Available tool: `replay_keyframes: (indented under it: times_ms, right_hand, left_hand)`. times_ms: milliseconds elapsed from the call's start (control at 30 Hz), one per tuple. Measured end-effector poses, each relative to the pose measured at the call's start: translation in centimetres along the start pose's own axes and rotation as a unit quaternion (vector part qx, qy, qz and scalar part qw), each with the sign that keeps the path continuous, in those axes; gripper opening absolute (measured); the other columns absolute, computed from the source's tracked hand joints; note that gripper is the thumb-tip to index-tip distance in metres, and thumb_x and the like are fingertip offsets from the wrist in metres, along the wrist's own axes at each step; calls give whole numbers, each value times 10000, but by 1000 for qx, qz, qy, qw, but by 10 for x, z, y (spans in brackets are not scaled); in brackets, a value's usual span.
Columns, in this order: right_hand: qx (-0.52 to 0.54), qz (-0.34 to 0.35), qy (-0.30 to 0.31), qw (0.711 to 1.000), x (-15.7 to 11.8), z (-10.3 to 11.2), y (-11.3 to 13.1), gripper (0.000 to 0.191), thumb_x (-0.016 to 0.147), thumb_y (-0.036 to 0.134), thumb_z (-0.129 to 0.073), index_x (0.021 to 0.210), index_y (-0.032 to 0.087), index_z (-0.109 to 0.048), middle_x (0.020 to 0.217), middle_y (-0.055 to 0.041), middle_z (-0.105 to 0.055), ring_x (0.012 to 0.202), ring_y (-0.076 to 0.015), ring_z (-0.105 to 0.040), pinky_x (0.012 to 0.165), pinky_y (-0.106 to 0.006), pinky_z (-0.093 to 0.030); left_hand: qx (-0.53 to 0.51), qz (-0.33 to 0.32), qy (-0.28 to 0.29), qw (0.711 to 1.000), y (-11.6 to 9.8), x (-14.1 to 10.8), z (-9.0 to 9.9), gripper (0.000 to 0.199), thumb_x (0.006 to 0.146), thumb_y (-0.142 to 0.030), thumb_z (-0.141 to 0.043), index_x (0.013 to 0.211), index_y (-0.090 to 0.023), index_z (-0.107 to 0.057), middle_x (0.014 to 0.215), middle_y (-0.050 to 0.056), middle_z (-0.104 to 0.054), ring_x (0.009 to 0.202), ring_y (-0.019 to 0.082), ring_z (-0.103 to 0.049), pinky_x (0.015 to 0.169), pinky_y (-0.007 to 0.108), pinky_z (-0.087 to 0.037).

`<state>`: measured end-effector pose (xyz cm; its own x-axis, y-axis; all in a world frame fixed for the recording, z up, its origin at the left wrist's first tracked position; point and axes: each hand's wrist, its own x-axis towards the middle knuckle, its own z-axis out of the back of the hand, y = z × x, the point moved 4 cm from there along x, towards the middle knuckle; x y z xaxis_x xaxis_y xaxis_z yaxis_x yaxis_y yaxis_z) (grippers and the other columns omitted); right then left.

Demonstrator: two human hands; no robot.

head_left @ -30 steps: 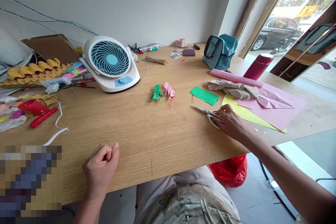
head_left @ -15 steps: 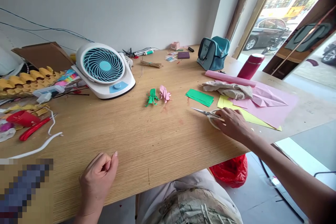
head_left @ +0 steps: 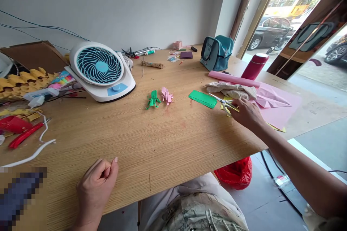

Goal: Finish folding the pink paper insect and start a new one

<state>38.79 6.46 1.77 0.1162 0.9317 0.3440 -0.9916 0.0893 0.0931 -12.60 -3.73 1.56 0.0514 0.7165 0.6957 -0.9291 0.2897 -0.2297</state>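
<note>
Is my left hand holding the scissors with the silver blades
No, your left hand is a loose fist, and the silver-bladed scissors are in your right hand.

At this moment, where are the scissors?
In the head view, right of centre: the scissors are at the fingers of the right hand, beside the green paper.

Smooth wood-grain desk here, matt green paper, shiny metal scissor blades, and that glossy red plastic bag!
</note>
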Motion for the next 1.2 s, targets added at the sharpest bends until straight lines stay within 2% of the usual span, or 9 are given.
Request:
replay_keyframes:
  times_ms: [167,333,633,867,1200]
  right_hand:
    - [-22,-17,16,999,31,-11,0,267,864,390,-545,923,164,-676,947,-153,-714,862,-301,-630,697,-371,-387]
    - [-15,-25,33,999,50,-25,-9,295,867,416,-539,916,167,-689,953,-146,-721,877,-308,-640,702,-378,-394]
    - [-26,-29,46,998,68,-23,0,369,871,477,-536,895,159,-720,915,-154,-729,852,-305,-647,695,-384,-409]
    - [-35,-42,74,996,82,-32,11,336,858,410,-531,988,155,-708,1074,-161,-720,977,-311,-643,772,-389,-428]
    - [-33,-81,99,991,99,-45,19,386,873,433,-519,1033,141,-714,1094,-174,-719,992,-315,-646,813,-377,-435]
  left_hand:
    - [6,-1,1,1000,2,-1,-1,451,891,-229,-621,588,-190,-289,549,-66,-305,507,81,-313,554,223,-274]
    - [13,-10,8,1000,0,1,-2,448,897,-219,-616,592,-192,-288,549,-69,-303,498,76,-311,554,212,-281]
    - [16,-15,9,1000,-3,3,-3,450,904,-215,-609,595,-188,-283,547,-67,-301,495,75,-312,559,219,-273]
    - [15,-26,18,999,1,1,-4,453,904,-216,-613,592,-186,-285,545,-68,-300,498,73,-311,566,219,-279]
    - [21,-15,24,999,-7,4,-3,464,919,-210,-602,596,-182,-270,552,-67,-290,508,68,-302,563,202,-279]
